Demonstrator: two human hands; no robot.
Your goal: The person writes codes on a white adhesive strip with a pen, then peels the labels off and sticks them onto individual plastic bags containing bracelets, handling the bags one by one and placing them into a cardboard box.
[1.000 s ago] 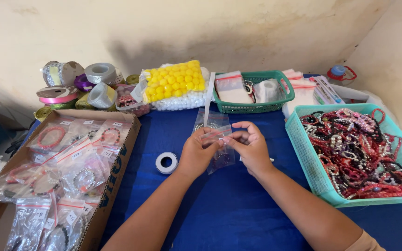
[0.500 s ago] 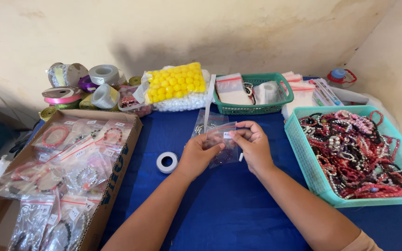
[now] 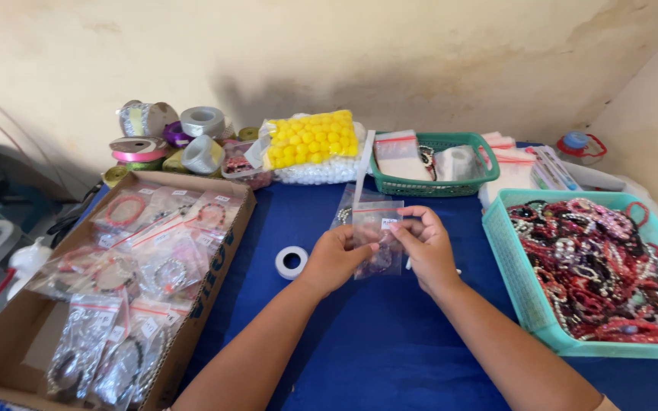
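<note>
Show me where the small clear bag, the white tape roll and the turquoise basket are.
small clear bag (image 3: 378, 228), head view, on its clear front.
white tape roll (image 3: 292, 262), head view, on its white ring.
turquoise basket (image 3: 513, 262), head view, on its left wall.

Between my 2 hands I hold a small clear plastic zip bag with a thin red strip along its top (image 3: 378, 232). It stands nearly upright, mouth up, lifted above the blue table (image 3: 390, 335) near its middle. A small white label sits on its upper front, and something dark and beaded, too blurred to tell exactly, lies in its lower part. My left hand (image 3: 334, 259) grips its left edge, and the fingers (image 3: 401, 226) of my right hand (image 3: 426, 245) pinch its upper right side near the label. A second clear bag shows just behind it.
</note>
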